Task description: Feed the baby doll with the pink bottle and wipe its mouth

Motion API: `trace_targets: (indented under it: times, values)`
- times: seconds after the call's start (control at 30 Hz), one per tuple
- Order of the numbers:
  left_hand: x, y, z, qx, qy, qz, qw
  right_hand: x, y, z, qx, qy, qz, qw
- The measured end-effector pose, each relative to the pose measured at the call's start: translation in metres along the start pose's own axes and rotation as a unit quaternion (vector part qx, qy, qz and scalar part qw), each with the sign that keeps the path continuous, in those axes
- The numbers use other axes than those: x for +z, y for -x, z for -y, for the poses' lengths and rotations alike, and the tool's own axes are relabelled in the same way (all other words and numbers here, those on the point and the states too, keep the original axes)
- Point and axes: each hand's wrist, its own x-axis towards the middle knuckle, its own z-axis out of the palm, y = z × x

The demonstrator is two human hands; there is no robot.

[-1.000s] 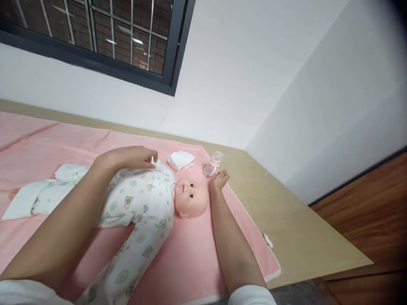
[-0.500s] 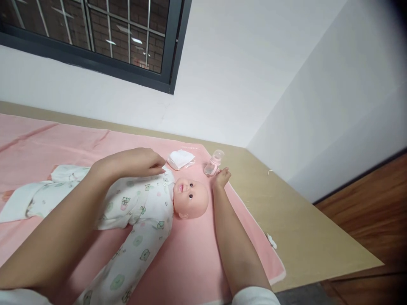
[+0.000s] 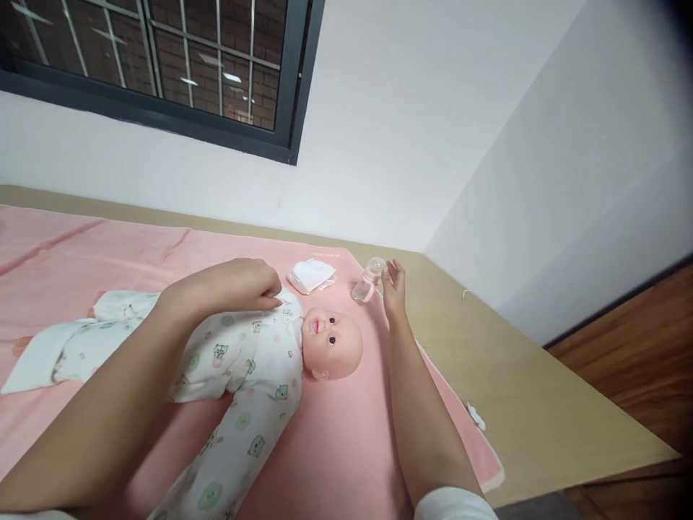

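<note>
A baby doll (image 3: 332, 345) in white printed clothes lies on its back across the pink mat (image 3: 325, 440), head to the right. My left hand (image 3: 246, 283) rests on the doll's upper chest at the far side, fingers curled in; what they hold, if anything, is hidden. A small clear baby bottle (image 3: 362, 290) with a pink collar and handle stands at the mat's far right, looking tilted in this view. At its clear cap is my right hand (image 3: 395, 287), with bent fingers and thumb closed against the cap's right side.
A plastic packet with white tissue (image 3: 312, 276) lies between the doll's head and the wall. Near the mat's right edge is a small white object (image 3: 476, 417). Wooden tabletop (image 3: 520, 404) borders the mat, with white walls and a barred window (image 3: 162, 58) behind.
My right hand has moved up from beside the bottle's handle to its cap. The left hand's fingers look more curled. The view has shifted slightly; doll and bottle stay in place.
</note>
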Motion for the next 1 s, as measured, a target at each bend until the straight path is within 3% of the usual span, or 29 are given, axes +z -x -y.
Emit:
trace_targets:
  times: [0.13,0.3,0.73,0.87,1.0]
  values:
    - [-0.002,0.003,-0.001,-0.012,-0.001,0.002,1.000,-0.002,-0.005,0.011,0.018,0.045,0.042,0.998]
    - [0.000,0.003,0.003,-0.018,0.025,-0.015,0.999,0.002,-0.002,0.007,0.048,0.055,0.065,0.995]
    - [-0.005,0.005,0.000,-0.019,0.020,-0.006,1.000,0.004,-0.002,0.013,0.027,0.118,0.011,0.993]
    - [-0.010,0.007,-0.003,-0.005,-0.006,-0.016,1.000,0.011,-0.004,0.033,0.010,0.087,0.009,0.996]
    - [-0.012,0.008,-0.005,0.036,0.019,-0.058,0.997,0.026,-0.003,0.073,-0.016,0.015,0.029,0.999]
